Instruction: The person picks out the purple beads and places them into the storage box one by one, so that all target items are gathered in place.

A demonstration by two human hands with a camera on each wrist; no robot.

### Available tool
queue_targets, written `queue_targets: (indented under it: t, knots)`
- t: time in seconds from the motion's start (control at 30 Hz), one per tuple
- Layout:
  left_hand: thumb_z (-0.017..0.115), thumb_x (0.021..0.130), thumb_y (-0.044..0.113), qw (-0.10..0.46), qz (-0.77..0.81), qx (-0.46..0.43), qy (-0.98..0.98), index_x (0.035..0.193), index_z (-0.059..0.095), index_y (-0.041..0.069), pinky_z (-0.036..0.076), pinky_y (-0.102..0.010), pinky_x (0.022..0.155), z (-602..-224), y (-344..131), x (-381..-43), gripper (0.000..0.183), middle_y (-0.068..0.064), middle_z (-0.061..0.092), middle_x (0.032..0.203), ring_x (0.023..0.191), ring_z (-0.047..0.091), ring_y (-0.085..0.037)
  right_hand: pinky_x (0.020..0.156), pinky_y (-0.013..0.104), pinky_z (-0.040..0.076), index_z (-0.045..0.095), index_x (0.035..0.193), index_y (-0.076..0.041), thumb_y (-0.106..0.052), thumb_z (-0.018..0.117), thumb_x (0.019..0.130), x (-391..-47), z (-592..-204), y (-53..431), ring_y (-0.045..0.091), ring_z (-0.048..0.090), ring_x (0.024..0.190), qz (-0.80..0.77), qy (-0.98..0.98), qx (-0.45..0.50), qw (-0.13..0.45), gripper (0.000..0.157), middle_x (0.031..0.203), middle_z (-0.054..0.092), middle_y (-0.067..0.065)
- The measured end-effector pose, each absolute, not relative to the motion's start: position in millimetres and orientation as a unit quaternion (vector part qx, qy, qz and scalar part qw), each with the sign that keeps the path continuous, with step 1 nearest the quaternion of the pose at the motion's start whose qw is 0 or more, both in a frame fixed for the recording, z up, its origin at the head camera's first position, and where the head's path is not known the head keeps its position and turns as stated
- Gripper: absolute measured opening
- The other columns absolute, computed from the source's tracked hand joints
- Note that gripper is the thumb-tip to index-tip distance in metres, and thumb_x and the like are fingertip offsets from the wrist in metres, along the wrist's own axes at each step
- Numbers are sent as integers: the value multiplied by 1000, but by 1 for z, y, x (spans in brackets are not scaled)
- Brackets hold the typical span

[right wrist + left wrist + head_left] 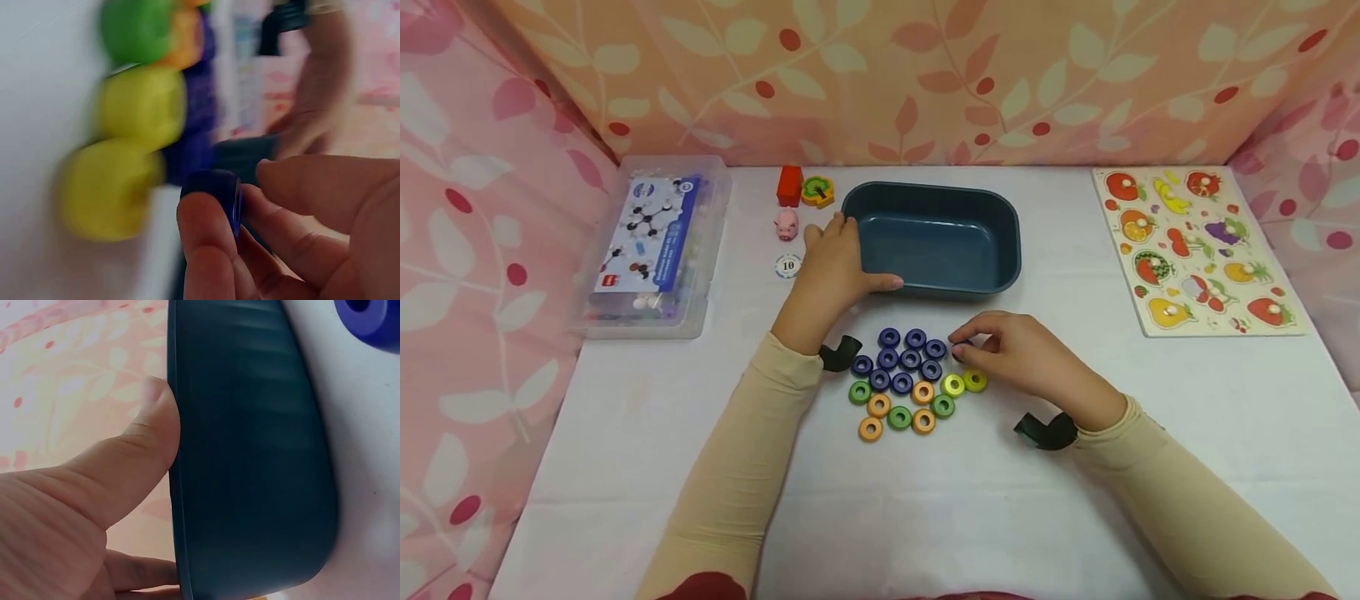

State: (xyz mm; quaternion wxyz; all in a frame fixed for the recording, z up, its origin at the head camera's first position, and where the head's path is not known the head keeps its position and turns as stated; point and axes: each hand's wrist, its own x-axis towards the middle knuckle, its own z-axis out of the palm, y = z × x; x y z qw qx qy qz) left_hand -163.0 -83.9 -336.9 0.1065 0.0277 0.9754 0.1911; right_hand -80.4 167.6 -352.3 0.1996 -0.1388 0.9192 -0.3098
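On the table stands a dark teal plastic tub (932,289). My left hand (831,271) rests at its near-left corner, thumb (140,434) stretched along the front rim and fingers at the left rim. My right hand (1026,358) pinches a dark blue ring (212,187) between its fingertips, at the right edge of a cluster of rings. Several more blue rings (887,359) sit at the back of that cluster. Yellow rings (952,384), green rings (899,417) and orange rings (879,406) lie in front, all flat on the white cloth.
Left of the tub are a red block (789,186), a tree piece (817,192), a pink pig (786,224) and a round token (787,266) marked 10. A clear plastic case (651,246) lies far left, a fruit puzzle board (1198,250) far right. Patterned cloth walls surround the table.
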Motion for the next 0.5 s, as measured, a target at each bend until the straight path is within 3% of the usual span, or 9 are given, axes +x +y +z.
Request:
queue_targets:
  t: [0.3, 0.5]
  knots:
    - [82, 71, 62, 104, 202, 23, 973, 157, 25, -1, 41, -45, 110, -336, -87, -160, 121, -21, 21, 165, 133, 30, -39, 69, 37, 50, 70, 124, -22, -35, 65, 98, -114, -298, 155, 22, 65, 86, -351, 909, -137, 179, 30, 109, 70, 2]
    - [82, 71, 63, 108, 214, 33, 970, 157, 24, -2, 39, -47, 112, -339, -86, -164, 123, -21, 23, 164, 135, 30, -40, 102, 42, 49, 58, 141, -17, -36, 56, 103, -175, -292, 131, 29, 65, 114, -445, 852, -94, 260, 43, 130, 66, 11]
